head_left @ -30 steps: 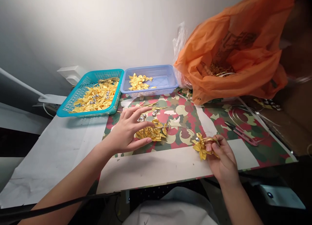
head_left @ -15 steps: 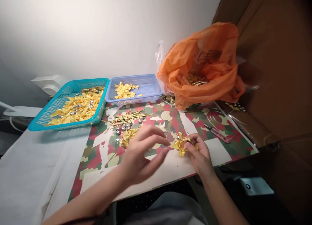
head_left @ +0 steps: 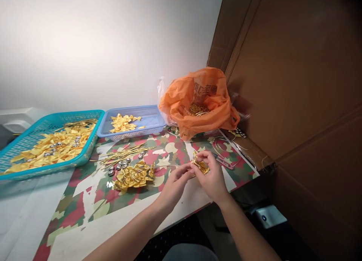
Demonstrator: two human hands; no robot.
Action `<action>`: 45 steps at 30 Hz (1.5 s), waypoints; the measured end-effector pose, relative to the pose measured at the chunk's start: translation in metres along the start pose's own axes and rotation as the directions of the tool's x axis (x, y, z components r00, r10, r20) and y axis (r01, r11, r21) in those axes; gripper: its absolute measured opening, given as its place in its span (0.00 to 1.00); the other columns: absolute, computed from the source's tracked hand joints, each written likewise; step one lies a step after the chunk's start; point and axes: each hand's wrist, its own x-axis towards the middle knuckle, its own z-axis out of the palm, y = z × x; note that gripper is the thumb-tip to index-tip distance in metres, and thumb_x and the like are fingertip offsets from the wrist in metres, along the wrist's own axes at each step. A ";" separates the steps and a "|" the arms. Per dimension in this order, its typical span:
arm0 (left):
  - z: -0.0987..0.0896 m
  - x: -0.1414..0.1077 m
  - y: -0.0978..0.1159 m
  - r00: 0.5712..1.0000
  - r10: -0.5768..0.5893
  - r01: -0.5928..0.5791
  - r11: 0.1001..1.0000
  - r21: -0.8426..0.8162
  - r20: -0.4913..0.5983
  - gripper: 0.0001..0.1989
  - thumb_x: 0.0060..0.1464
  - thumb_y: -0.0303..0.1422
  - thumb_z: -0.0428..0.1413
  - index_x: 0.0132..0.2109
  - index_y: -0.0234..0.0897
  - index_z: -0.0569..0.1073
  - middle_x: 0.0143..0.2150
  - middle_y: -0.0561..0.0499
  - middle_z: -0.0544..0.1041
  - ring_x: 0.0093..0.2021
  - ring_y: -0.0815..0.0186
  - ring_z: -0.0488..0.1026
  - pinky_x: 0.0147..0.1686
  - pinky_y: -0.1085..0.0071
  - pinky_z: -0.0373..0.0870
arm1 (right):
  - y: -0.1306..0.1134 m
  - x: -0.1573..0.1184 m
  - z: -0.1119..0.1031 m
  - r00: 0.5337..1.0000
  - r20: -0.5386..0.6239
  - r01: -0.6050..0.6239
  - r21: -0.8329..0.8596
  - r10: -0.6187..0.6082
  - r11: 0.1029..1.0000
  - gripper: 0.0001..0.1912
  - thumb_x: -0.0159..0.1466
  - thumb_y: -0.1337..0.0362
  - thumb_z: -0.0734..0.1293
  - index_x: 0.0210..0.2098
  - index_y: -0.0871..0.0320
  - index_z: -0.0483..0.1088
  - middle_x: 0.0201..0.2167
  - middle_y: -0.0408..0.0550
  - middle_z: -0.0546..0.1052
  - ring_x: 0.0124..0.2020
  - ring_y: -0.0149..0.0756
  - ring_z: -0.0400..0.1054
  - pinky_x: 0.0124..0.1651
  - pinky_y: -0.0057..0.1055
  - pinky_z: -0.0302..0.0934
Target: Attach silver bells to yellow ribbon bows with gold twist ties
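Note:
A small gold flower piece (head_left: 203,167) is held between both hands near the front edge of the table. My right hand (head_left: 211,178) is closed around it, fingers curled over its top. My left hand (head_left: 177,183) meets it from the left, with thumb and fingertips pinched together at its edge; a thin wire runs left from there. To the left lies a pile of gold flower pieces (head_left: 134,176), with silver bells (head_left: 120,165) and a bundle of gold wire stems (head_left: 124,154) behind it.
Yellow bows and bells fill a teal basket (head_left: 89,146) at left. Beside it stands a blue basket (head_left: 154,129) with fewer bows. An orange bag (head_left: 183,119) sits at the back. Pink-handled pliers (head_left: 226,163) lie right of my hands, near a cardboard wall (head_left: 296,65).
My left hand has moved right and closed at the gold flower piece, uncovering the pile. My right hand still holds the piece. The camera view has shifted right.

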 end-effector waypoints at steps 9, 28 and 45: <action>-0.004 0.016 0.002 0.968 0.251 -0.252 0.949 0.191 0.029 0.14 0.49 0.45 0.62 0.33 0.37 0.78 0.33 0.51 0.70 0.33 0.66 0.65 0.33 0.70 0.63 | -0.007 0.012 -0.013 0.987 0.143 -0.093 0.156 0.071 0.983 0.14 0.60 0.68 0.62 0.45 0.53 0.64 0.41 0.47 0.75 0.48 0.39 0.71 0.49 0.38 0.65; -0.007 0.024 -0.004 0.988 0.073 -0.062 0.995 -0.082 0.133 0.17 0.46 0.46 0.65 0.28 0.35 0.76 0.27 0.52 0.72 0.30 0.67 0.65 0.32 0.72 0.59 | -0.037 0.027 -0.039 0.724 0.556 0.674 -0.446 -0.408 0.589 0.12 0.61 0.75 0.59 0.41 0.57 0.69 0.32 0.50 0.74 0.38 0.41 0.65 0.46 0.41 0.56; -0.014 0.020 -0.005 0.959 -0.082 0.164 0.942 -0.294 0.271 0.19 0.43 0.45 0.68 0.28 0.34 0.72 0.26 0.54 0.67 0.27 0.71 0.63 0.30 0.74 0.60 | 0.004 0.264 -0.033 0.910 0.413 0.247 -0.593 0.027 0.766 0.06 0.46 0.73 0.74 0.19 0.59 0.75 0.23 0.48 0.79 0.26 0.36 0.70 0.36 0.31 0.62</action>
